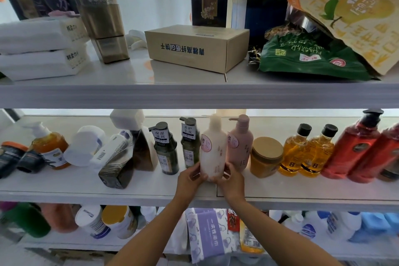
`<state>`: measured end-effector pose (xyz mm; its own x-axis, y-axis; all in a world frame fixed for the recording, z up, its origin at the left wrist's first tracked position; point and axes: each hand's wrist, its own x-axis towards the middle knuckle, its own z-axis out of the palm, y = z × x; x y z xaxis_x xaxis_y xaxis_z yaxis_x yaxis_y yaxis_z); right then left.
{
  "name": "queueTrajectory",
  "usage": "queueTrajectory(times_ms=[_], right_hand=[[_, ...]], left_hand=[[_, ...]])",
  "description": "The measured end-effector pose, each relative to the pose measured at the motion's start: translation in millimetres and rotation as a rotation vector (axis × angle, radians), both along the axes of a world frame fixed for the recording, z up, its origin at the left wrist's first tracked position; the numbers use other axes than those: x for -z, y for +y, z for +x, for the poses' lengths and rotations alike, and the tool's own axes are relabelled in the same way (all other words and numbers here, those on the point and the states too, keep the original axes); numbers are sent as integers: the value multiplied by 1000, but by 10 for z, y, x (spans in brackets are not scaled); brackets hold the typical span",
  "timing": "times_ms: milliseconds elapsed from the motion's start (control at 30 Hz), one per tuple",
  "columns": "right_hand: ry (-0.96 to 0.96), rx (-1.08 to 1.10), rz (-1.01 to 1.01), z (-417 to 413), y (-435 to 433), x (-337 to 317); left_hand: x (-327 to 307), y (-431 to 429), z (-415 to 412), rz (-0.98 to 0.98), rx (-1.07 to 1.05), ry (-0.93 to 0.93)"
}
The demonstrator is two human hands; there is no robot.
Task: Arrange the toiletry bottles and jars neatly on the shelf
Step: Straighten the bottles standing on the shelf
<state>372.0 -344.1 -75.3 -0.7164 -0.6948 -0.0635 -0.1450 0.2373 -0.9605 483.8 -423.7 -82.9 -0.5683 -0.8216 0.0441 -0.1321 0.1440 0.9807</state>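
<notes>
A tall white pump bottle (213, 147) stands upright on the middle shelf (151, 192). My left hand (189, 176) and my right hand (232, 176) both grip its base from either side. Just right of it stands a pink pump bottle (240, 142), then a yellow jar (266, 157), two amber bottles (306, 153) and red pump bottles (354, 149). To its left are two dark green pump bottles (177, 149). Further left, a dark bottle (121, 166) leans over, beside a white tube (112, 149), a white jar (84, 147), an orange pump bottle (49, 147) and dark jars (13, 157).
The top shelf holds folded white towels (38, 49), a cardboard box (194, 47), a brown plastic organiser (103, 19) and snack bags (313, 56). The bottom shelf holds white tubs (92, 220), a purple wipes pack (209, 233) and blue-white bottles (336, 224).
</notes>
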Motion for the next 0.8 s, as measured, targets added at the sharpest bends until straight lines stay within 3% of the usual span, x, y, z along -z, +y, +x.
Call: queueTrajectory(times_ms=[167,800], right_hand=[[163,17,89,5,-26,50],[224,147,286,41,-172,112]], left_hand=[[52,28,-92,-101,-46,-71],[127,-3,-238,-286,-194,-339]])
